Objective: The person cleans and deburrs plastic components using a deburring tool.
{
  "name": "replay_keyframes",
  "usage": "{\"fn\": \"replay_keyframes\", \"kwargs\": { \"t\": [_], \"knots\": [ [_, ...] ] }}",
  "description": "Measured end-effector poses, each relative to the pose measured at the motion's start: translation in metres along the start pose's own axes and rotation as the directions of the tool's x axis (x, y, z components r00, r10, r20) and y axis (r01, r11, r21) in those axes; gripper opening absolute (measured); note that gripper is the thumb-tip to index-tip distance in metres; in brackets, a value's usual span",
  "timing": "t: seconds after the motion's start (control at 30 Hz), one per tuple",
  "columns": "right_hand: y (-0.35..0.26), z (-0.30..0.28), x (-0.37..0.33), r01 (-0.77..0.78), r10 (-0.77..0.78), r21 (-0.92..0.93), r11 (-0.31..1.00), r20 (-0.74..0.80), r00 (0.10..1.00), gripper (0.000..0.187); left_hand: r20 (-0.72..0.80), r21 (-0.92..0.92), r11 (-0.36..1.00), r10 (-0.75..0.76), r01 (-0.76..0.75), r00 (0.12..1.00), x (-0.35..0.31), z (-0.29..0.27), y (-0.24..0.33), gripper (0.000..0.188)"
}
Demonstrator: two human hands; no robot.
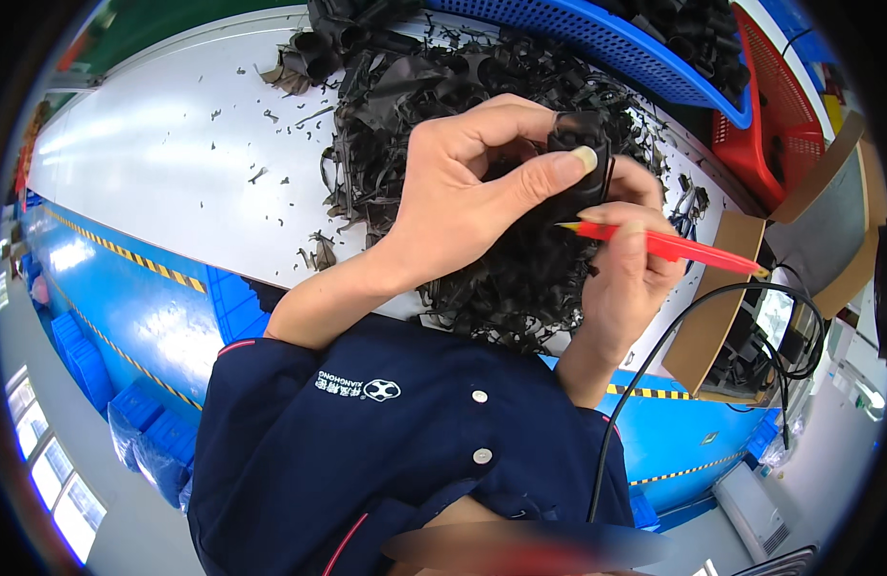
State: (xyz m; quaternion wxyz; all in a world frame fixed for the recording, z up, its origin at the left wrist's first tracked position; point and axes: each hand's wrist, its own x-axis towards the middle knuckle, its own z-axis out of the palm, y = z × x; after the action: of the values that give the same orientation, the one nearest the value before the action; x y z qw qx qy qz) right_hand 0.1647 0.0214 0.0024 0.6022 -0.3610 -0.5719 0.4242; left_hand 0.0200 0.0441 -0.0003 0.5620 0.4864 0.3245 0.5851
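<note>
My left hand [463, 197] is closed around a black moulded part [580, 168], its thumb pressed on the near face. The part looks like soft plastic or rubber with a rounded, tube-like top. In my right hand [631, 259] is a slim red-handled knife [688, 252], pinched between thumb and fingers. Its narrow yellowish tip points left, just below the part; whether it touches the part I cannot tell. Below both hands spreads a large heap of black scraps [381, 134], strips and thin offcuts.
The scraps lie on a white table [155, 163], with loose bits scattered to the left. More black parts [338, 43] sit at the far edge. Behind are a blue basket [607, 43] and a red basket [765, 106]. At right stands a cardboard box [717, 307] beside a black cable [693, 307].
</note>
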Motion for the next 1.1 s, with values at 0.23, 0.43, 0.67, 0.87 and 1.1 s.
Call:
{"fn": "replay_keyframes", "kwargs": {
  "t": [0.23,0.43,0.67,0.87,1.1],
  "knots": [
    [0.006,0.0,0.006,0.204,-0.218,-0.111,0.973,-0.137,0.966,0.031,-0.016,0.039,0.997,-0.07,0.071,0.997,-0.003,0.005,0.003,0.02],
    [0.008,0.001,0.002,0.238,-0.26,-0.165,0.957,-0.13,0.957,0.031,0.027,0.191,0.979,0.071,-0.075,0.997,-0.004,0.005,-0.005,0.02],
    [0.01,0.004,0.003,0.406,-0.475,-0.522,0.75,0.001,0.88,0.021,0.009,0.326,0.918,0.235,-0.225,0.972,-0.006,0.007,-0.011,0.02],
    [0.012,-0.001,0.006,0.434,-0.647,-0.758,0.487,0.02,0.762,0.019,0.066,0.239,0.967,0.072,-0.086,0.995,-0.008,0.008,-0.009,0.013],
    [0.014,-0.002,0.01,0.32,-0.592,-0.728,0.607,-0.145,0.793,0.006,0.637,0.329,0.897,0.02,-0.294,0.771,-0.008,0.002,-0.007,0.022]
  ]
}}
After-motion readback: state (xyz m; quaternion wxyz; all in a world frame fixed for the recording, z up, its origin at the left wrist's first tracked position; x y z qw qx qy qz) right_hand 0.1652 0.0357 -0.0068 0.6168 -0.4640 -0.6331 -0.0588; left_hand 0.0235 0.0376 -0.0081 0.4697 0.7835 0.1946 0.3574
